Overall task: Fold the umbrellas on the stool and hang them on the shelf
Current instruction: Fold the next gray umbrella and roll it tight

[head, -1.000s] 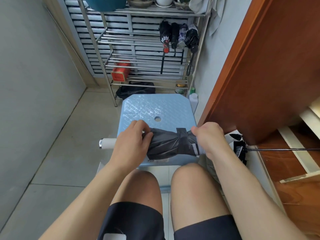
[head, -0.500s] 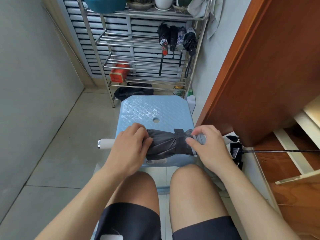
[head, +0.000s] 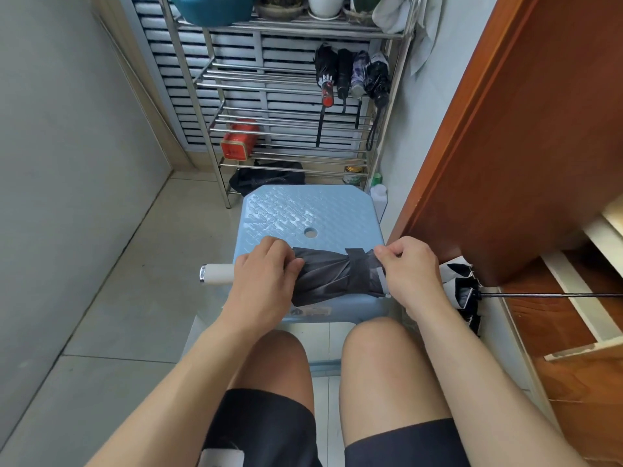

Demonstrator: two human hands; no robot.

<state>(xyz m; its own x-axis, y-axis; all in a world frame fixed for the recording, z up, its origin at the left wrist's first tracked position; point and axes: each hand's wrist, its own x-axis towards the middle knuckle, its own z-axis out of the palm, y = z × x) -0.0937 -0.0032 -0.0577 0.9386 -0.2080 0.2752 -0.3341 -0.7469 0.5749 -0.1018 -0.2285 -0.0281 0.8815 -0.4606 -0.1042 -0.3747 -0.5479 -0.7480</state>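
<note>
bare forearms, bare knees; dark navy shorts, white patch.

Taking the stool as the landmark: its far half lies bare, open to a reach from above. Straight behind it stands the shelf, where four folded umbrellas crowd the right end of a rail while the bars to their left are free. A red box and a dark bag block the lower tiers. Left of the stool the floor is open. Right of it a wooden door closes in, with another umbrella wedged between.
</note>
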